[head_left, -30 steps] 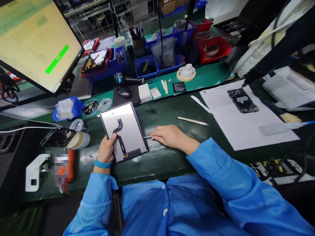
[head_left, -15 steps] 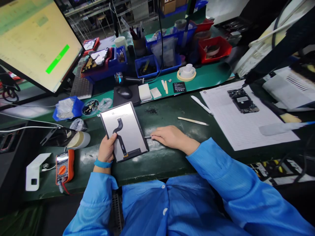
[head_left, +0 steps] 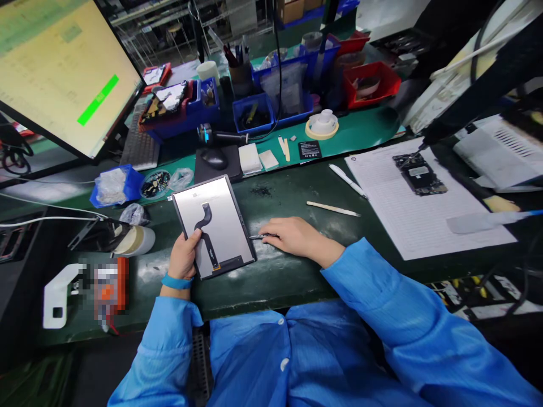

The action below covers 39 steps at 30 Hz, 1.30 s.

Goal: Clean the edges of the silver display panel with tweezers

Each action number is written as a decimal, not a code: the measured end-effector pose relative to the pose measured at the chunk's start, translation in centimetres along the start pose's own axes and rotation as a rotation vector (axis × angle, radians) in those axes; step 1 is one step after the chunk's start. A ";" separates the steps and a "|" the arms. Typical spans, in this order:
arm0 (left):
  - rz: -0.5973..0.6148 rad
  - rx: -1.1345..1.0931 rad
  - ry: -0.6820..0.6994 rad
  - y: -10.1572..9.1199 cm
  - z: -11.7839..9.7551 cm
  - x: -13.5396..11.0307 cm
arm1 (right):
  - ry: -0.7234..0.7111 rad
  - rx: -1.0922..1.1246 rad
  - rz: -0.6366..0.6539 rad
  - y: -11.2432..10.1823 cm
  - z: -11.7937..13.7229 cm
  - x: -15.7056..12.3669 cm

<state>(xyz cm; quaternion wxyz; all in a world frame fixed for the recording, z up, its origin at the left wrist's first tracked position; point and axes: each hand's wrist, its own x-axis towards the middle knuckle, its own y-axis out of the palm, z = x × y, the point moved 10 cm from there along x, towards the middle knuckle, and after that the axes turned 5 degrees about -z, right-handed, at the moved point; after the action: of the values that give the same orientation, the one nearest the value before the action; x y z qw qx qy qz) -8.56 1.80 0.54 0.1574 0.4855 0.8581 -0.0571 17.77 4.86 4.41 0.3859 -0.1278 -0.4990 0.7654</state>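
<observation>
My left hand (head_left: pixel 184 258) grips the lower left corner of a silver tablet display panel (head_left: pixel 220 212), thumb on its back face. The panel is tilted up off the green bench, back side up, with a black flex cable (head_left: pixel 204 229) running down its middle. My right hand (head_left: pixel 292 234) rests on the bench just right of the panel, fingers pinched round metal tweezers (head_left: pixel 255 237) whose tips point at the panel's right edge.
A monitor (head_left: pixel 59 68) stands at the far left. Blue and red parts bins (head_left: pixel 271 96) line the back. A paper sheet (head_left: pixel 424 209) holds a circuit board (head_left: pixel 418 172). A white pen (head_left: pixel 345 180), a thin stick (head_left: pixel 333 208), a tape roll (head_left: pixel 136 240) and a white bracket (head_left: pixel 57 294) lie around.
</observation>
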 end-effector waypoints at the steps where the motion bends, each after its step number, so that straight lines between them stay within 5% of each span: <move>1: 0.001 0.002 -0.002 0.0 0.0 0.0 | -0.004 -0.016 0.001 0.0 0.0 0.0; 39: -0.014 -0.050 -0.006 0.0 -0.1 -0.2 | 0.012 0.002 -0.014 -0.1 0.0 -0.1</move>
<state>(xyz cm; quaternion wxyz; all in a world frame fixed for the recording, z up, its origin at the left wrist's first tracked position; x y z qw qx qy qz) -8.50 1.71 0.68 0.1714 0.4752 0.8622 -0.0382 17.90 4.82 4.47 0.3942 -0.1288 -0.4969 0.7623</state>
